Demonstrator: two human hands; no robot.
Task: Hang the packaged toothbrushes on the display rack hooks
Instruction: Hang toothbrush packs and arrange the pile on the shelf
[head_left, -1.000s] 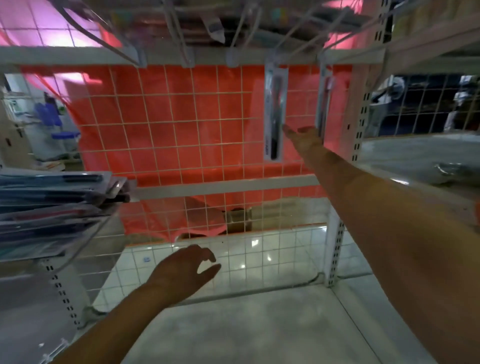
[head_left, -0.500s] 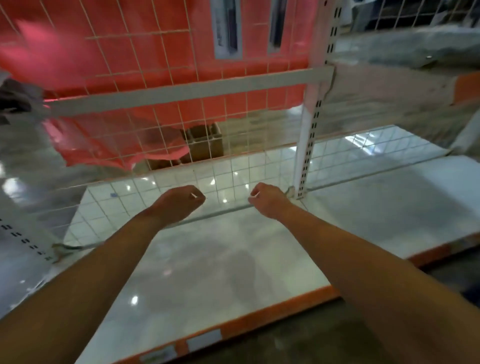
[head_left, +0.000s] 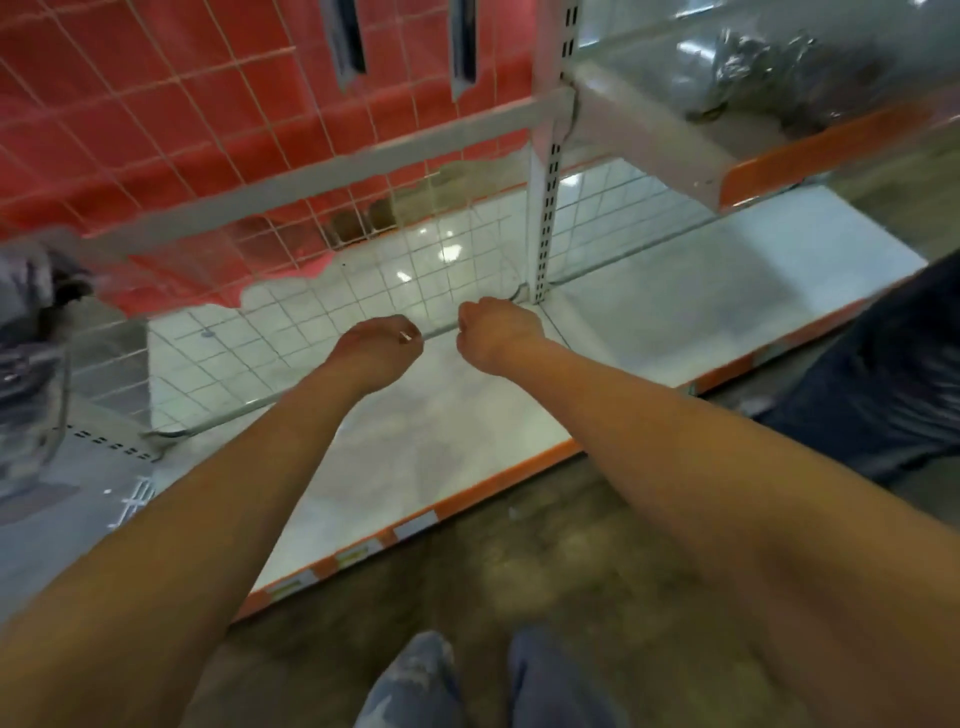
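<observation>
Two packaged toothbrushes hang on the wire grid rack (head_left: 208, 130) at the top of the view, one (head_left: 345, 44) left of the other (head_left: 464, 47); only their lower ends show. Far below them, both my arms reach forward over the white bottom shelf (head_left: 415, 441). My left hand (head_left: 376, 348) and my right hand (head_left: 498, 335) sit side by side, a small gap between them. Each has its fingers curled into a fist, and I see nothing held in either. A blurred pile of further packages (head_left: 26, 374) lies at the left edge.
A white slotted upright (head_left: 545, 208) stands just right of my right hand. A higher shelf with an orange edge (head_left: 779, 150) carries a silvery wrapped bundle (head_left: 769, 78). Red sheeting hangs behind the grid. A person's dark trouser leg (head_left: 883, 374) is at right; my feet (head_left: 467, 686) are below.
My right hand came down from the hanging toothbrush package to the bottom shelf beside my left hand. Both hands curled into fists. My view tipped down towards the floor.
</observation>
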